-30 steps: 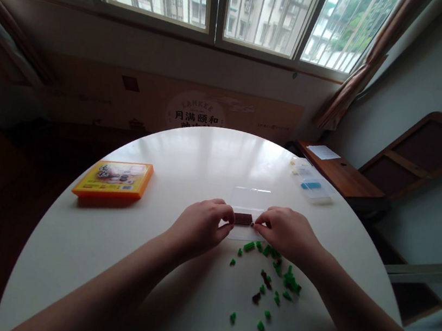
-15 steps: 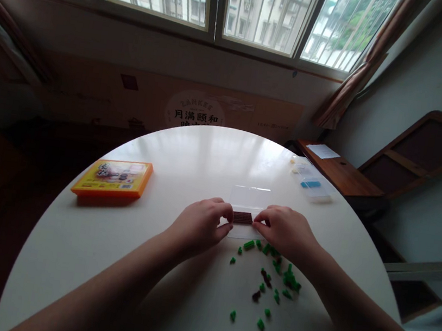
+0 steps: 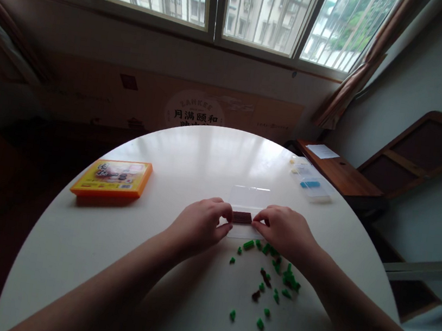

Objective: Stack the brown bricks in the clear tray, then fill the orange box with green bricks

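A small dark brown studded plate (image 3: 242,218) lies flat between my two hands, over a clear plastic sheet or tray (image 3: 250,196). At its left end is my left hand (image 3: 203,223), thumb and fingertips curled onto the edge. My right hand (image 3: 282,230) pinches the right end in the same way. Close below the plate, loose green bricks (image 3: 290,278) are scattered over the table, some clumped together. A few brown pieces (image 3: 256,296) lie among them.
The round white table (image 3: 115,276) carries an orange and yellow box (image 3: 114,178) at the left. At the far right stands a clear plastic case (image 3: 316,192) with something blue in it. Beyond the table's right edge is a wooden chair (image 3: 343,174) with a paper on it.
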Motion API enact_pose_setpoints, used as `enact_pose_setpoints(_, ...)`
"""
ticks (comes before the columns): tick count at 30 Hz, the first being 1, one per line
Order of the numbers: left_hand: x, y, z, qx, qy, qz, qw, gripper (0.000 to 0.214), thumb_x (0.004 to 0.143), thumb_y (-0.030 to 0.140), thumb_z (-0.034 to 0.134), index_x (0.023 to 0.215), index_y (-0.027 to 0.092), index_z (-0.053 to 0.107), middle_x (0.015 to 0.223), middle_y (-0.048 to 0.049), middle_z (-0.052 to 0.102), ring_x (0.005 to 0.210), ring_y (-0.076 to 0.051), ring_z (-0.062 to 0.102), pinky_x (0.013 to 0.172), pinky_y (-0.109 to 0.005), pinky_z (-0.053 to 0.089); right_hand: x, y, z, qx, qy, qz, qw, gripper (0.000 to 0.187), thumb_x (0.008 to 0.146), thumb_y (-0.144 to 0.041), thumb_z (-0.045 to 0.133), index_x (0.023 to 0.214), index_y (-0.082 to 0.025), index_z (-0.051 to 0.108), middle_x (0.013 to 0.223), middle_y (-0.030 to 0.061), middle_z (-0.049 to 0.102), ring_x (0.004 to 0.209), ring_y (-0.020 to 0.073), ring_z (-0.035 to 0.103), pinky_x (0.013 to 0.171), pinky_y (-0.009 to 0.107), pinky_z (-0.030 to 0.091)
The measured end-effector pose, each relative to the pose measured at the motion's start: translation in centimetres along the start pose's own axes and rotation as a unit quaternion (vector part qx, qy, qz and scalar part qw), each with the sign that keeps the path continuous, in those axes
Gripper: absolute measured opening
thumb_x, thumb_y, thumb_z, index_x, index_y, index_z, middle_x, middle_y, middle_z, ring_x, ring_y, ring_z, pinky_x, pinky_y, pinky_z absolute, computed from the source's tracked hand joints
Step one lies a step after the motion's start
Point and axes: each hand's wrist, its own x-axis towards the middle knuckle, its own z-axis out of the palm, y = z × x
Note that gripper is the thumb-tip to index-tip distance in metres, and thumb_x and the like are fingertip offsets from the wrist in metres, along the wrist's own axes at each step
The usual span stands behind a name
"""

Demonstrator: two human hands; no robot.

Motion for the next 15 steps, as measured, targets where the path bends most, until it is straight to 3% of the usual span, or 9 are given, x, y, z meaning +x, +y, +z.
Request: enact_pose_setpoints(15,0.02,-0.06,-0.01,-0.007,-0.005,-0.01,1.0,0.008,0.081,0.026,0.06,0.084,0.024,0.067,0.091,-0.0002,0.065,0.075,-0.016,0.06,0.069,-0.029,0.047,0.07,-0.02,-0.09,0.005,-0.012,0.014,1.0,0.018,0.086,-0.035,0.059,0.087,-0.03,0.076,0.088,-0.0015,0.073,0.078,0.0168,0.063,0.063,0.028,0.036)
